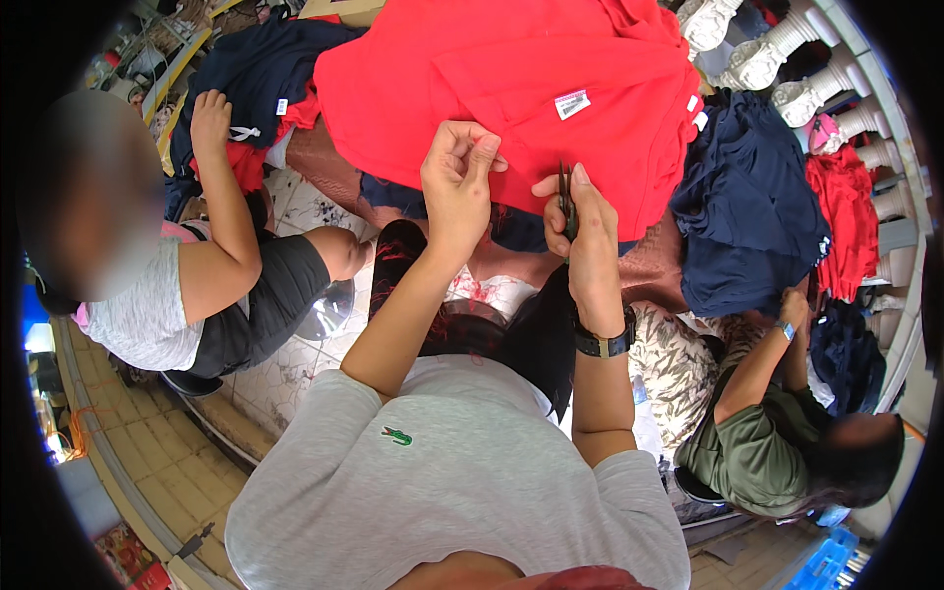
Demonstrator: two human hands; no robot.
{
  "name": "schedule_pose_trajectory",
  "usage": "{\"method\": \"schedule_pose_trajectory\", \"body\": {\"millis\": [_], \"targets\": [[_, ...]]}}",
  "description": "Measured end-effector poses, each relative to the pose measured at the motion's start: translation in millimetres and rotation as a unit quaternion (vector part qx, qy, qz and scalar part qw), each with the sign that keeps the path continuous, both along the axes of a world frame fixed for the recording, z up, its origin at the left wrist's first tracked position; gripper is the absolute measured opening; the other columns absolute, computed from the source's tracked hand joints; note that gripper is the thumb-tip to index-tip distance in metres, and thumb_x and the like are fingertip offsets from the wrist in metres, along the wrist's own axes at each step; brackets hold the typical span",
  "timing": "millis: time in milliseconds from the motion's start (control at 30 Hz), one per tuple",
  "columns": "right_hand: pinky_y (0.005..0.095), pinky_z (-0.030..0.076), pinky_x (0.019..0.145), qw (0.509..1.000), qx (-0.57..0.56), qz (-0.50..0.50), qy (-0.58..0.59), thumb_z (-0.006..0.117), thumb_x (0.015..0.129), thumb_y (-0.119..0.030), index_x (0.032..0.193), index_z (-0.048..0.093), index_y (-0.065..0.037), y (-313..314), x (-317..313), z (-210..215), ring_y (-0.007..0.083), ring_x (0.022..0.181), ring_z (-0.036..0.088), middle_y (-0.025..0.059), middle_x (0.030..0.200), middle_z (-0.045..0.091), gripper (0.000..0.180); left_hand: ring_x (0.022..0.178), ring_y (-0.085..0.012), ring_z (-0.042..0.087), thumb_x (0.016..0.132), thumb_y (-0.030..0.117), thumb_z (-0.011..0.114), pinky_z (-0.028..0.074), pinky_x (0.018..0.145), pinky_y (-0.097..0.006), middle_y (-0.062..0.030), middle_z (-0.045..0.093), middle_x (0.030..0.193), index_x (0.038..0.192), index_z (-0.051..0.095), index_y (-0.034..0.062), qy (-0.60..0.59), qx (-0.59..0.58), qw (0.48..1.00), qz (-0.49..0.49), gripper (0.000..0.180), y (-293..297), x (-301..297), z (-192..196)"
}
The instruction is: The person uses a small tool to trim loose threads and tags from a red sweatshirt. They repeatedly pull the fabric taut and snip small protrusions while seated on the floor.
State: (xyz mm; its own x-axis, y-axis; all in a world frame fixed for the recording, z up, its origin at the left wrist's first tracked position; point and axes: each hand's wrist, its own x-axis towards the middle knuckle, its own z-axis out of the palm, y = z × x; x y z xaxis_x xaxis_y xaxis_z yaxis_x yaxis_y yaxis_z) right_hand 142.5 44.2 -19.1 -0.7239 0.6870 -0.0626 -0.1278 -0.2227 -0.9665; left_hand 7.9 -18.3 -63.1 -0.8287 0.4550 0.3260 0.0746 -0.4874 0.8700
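Right now, the left hand (455, 187) is raised over the near part of the heaped bright-red cloth garments (413, 93), its fingers curled inward and its thumb bent in close to the index finger; I cannot tell whether the tips quite meet or pinch a thread. Just beside it, the right hand (593, 221) grasps a pair of slim, dark metal thread snips (565, 197), thumb along one side and fingers wrapped round the other, with the narrow points directed away from the body, toward the red cloth. How far apart the blades stand is too small to judge. A black wristwatch (606, 344) circles the right wrist. The red garments spread beyond both hands, a small white printed tag (571, 105) lying on top, ahead of the snips. To the right sits a crumpled pile of navy-blue cloth garments (747, 206).
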Motion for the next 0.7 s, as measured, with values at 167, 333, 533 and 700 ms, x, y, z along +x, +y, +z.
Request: {"method": "schedule_pose_trajectory", "body": {"millis": [167, 333, 533, 700], "targets": [[0.0209, 0.023, 0.046, 1.000, 0.003, 0.026, 0.003, 0.041, 0.111, -0.041, 0.097, 0.065, 0.001, -6.2, -9.1, 3.8, 0.0028, 0.052, 0.030, -0.0052, 0.064, 0.038, 0.051, 0.078, -0.0100, 0.066, 0.099, 0.004, 0.066, 0.055, 0.070, -0.025, -0.0062, 0.068, 0.089, 0.100, 0.061, -0.0007, 0.030, -0.055, 0.998, 0.018, 0.007, -3.1, 3.4, 8.8], [0.0208, 0.026, 0.047, 0.999, 0.026, 0.021, -0.009, 0.039, 0.111, -0.046, 0.097, 0.066, -0.001, -10.9, -22.8, 2.5, 0.0030, 0.053, 0.034, -0.0049, 0.064, 0.041, 0.055, 0.078, -0.0093, 0.065, 0.099, 0.005, 0.066, 0.053, 0.070, -0.024, -0.0052, 0.068, 0.086, 0.100, 0.063, -0.0012, 0.006, -0.065, 0.998, -0.008, 0.007, -5.3, -4.2, 4.2], [0.0211, 0.027, 0.045, 0.998, 0.020, 0.054, -0.041, 0.039, 0.111, -0.048, 0.091, 0.066, -0.002, -6.1, -30.3, -0.6, 0.0025, 0.051, 0.035, -0.0052, 0.063, 0.043, 0.057, 0.074, -0.0074, 0.061, 0.100, 0.007, 0.066, 0.049, 0.069, -0.022, -0.0032, 0.066, 0.083, 0.098, 0.064, -0.0011, -0.045, -0.067, 0.996, -0.030, 0.009, -7.4, -3.7, 13.4], [0.0216, 0.024, 0.042, 0.998, -0.005, 0.066, -0.020, 0.043, 0.110, -0.046, 0.082, 0.062, -0.004, -3.7, -35.3, 0.7, 0.0017, 0.048, 0.032, -0.0063, 0.062, 0.042, 0.054, 0.071, -0.0070, 0.059, 0.099, 0.005, 0.066, 0.048, 0.067, -0.022, -0.0027, 0.064, 0.080, 0.097, 0.064, -0.0015, -0.068, -0.052, 0.990, -0.110, 0.007, -14.0, -6.1, 10.7]]}}
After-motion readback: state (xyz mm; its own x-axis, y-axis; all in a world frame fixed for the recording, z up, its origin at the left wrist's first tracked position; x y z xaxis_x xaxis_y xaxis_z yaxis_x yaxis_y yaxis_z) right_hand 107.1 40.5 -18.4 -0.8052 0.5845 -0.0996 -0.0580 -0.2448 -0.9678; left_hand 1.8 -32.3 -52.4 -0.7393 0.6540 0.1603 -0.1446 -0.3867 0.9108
